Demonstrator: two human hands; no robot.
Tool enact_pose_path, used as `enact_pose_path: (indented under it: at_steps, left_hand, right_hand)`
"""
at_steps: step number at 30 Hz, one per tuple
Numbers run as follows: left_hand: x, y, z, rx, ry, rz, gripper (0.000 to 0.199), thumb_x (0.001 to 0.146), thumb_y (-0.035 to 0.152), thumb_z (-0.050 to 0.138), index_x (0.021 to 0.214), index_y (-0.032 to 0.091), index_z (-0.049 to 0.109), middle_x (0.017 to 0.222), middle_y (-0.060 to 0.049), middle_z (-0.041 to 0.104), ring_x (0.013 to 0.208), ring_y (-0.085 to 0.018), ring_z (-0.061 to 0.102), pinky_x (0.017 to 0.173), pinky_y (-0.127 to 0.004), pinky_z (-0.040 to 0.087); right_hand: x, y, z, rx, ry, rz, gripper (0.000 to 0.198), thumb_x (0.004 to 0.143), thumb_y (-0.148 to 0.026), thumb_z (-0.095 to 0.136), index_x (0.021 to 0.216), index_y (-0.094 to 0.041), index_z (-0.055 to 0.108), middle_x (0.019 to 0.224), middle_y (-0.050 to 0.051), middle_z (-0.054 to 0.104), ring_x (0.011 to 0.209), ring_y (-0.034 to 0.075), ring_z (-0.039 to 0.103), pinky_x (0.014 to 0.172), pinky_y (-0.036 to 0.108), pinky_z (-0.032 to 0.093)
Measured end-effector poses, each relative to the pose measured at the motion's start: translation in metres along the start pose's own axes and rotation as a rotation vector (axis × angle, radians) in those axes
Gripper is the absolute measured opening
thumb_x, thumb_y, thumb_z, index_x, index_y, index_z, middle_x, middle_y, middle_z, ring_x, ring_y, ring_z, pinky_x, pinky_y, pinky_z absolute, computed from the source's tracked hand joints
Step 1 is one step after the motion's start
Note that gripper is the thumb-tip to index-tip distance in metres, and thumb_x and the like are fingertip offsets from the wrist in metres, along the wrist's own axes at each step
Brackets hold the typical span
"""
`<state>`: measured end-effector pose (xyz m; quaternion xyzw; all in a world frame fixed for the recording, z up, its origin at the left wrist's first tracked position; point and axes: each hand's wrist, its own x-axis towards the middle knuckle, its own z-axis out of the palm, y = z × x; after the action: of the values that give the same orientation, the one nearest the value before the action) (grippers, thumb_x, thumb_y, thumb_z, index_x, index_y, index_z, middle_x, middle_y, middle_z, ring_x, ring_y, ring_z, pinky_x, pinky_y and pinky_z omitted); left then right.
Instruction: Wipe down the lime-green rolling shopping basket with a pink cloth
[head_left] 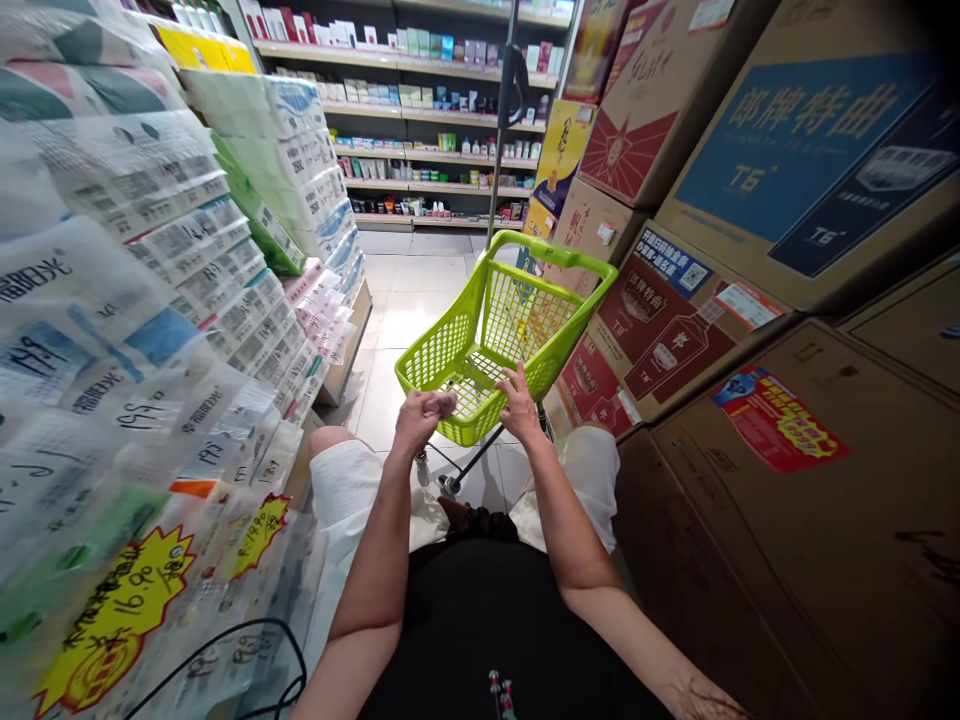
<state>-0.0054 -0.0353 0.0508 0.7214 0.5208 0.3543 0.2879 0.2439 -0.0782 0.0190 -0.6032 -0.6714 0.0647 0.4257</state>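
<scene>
A lime-green shopping cart (466, 432) with a latticed plastic basket stands in front of my knees. At the near left corner of its basket, my left hand (418, 418) is closed, with a small greyish, blurred shape at its fingertips that I cannot make out. My right hand (519, 404) is at the near right side of the basket, fingers apart and holding nothing. Whether its fingers touch the rim, I cannot tell. Through the lattice the basket's bottom shows, along with part of the wheeled metal frame (480, 456).
Wrapped paper packs (217, 270) with handwritten prices are piled along the left. Large cardboard boxes (750, 450) form a wall on the right. Tiled floor (386, 300) leads ahead to shelves (442, 155) of small goods, with a thin upright pole (501, 160) before them.
</scene>
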Motion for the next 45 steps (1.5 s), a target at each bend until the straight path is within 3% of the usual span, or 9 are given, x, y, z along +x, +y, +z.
enact_pose_path:
  at_steps: [3,8,13,18,24,29,34,39,45]
  left_hand:
    - [0.000,-0.002,-0.002,0.035,0.163,-0.083,0.005,0.076,0.025,0.072,0.079,0.021,0.071,0.090,-0.005,0.059,0.082,-0.020,0.060,0.078,-0.032,0.054]
    - [-0.002,0.005,0.003,-0.029,-0.183,0.099,0.007,0.073,0.014,0.067,0.072,0.020,0.069,0.088,-0.004,0.060,0.084,-0.019,0.062,0.080,-0.031,0.054]
    - [0.000,0.000,0.002,0.082,0.278,-0.138,0.005,0.078,0.017,0.067,0.080,0.021,0.069,0.096,-0.007,0.059,0.085,-0.022,0.063,0.080,-0.034,0.054]
    - [0.000,-0.008,-0.003,-0.082,-0.148,0.103,0.011,0.074,0.015,0.070,0.080,0.023,0.072,0.093,-0.004,0.064,0.094,-0.022,0.065,0.092,-0.035,0.056]
    - [0.006,-0.016,-0.006,0.052,0.281,-0.171,0.011,0.077,0.019,0.069,0.087,0.020,0.072,0.095,-0.007,0.057,0.088,-0.024,0.064,0.086,-0.040,0.057]
    - [0.007,-0.024,-0.011,-0.079,-0.038,0.008,0.009,0.075,0.024,0.073,0.083,0.022,0.074,0.092,-0.005,0.060,0.084,-0.020,0.063,0.077,-0.032,0.056]
    - [0.007,-0.017,-0.012,0.049,0.260,-0.152,0.011,0.076,0.020,0.070,0.086,0.019,0.073,0.095,-0.007,0.059,0.086,-0.021,0.062,0.082,-0.035,0.054]
    - [0.002,0.000,-0.010,-0.074,-0.184,0.076,0.008,0.077,0.022,0.071,0.084,0.019,0.074,0.099,-0.005,0.064,0.097,-0.021,0.065,0.089,-0.032,0.053]
    - [-0.001,0.010,-0.012,0.280,0.114,-0.228,0.014,0.086,0.025,0.065,0.096,0.020,0.073,0.107,-0.008,0.061,0.087,-0.021,0.063,0.074,-0.031,0.048]
  right_hand:
    - [-0.001,0.001,0.002,0.003,-0.011,-0.019,0.060,0.062,0.010,0.044,0.109,-0.021,0.064,0.156,0.011,0.048,0.166,0.023,0.007,0.133,0.050,0.031]
    - [0.001,-0.003,0.002,-0.009,0.011,0.027,0.059,0.062,0.008,0.047,0.110,-0.021,0.065,0.156,0.012,0.048,0.166,0.025,0.009,0.134,0.055,0.026]
    - [-0.002,-0.025,0.010,-0.037,-0.059,-0.037,0.060,0.064,0.006,0.051,0.115,-0.021,0.068,0.148,0.012,0.057,0.158,0.029,0.033,0.134,0.065,0.008]
    - [-0.010,-0.050,0.033,-0.056,-0.167,-0.161,0.028,0.078,-0.005,0.056,0.086,-0.027,0.072,0.099,0.003,0.075,0.127,0.027,0.061,0.135,0.062,0.003]
    - [-0.009,-0.045,0.035,-0.001,-0.216,-0.216,0.026,0.072,-0.004,0.053,0.066,-0.026,0.065,0.075,-0.002,0.067,0.128,0.022,0.059,0.135,0.054,0.001]
    - [-0.012,-0.030,0.015,0.044,-0.274,-0.248,0.030,0.067,-0.002,0.049,0.064,-0.026,0.066,0.073,-0.003,0.067,0.132,0.022,0.058,0.134,0.053,0.005]
    - [-0.006,-0.020,-0.003,0.021,-0.379,-0.226,0.035,0.070,-0.002,0.050,0.071,-0.028,0.073,0.081,-0.003,0.074,0.128,0.022,0.059,0.134,0.050,0.010]
    - [-0.005,-0.037,0.000,-0.073,-0.375,-0.190,0.026,0.086,-0.013,0.054,0.084,-0.027,0.076,0.096,0.001,0.078,0.116,0.024,0.059,0.130,0.052,0.013]
    - [-0.009,-0.054,0.018,-0.071,-0.270,-0.198,0.026,0.086,-0.014,0.055,0.064,-0.023,0.065,0.079,0.001,0.073,0.117,0.024,0.061,0.126,0.053,0.015]
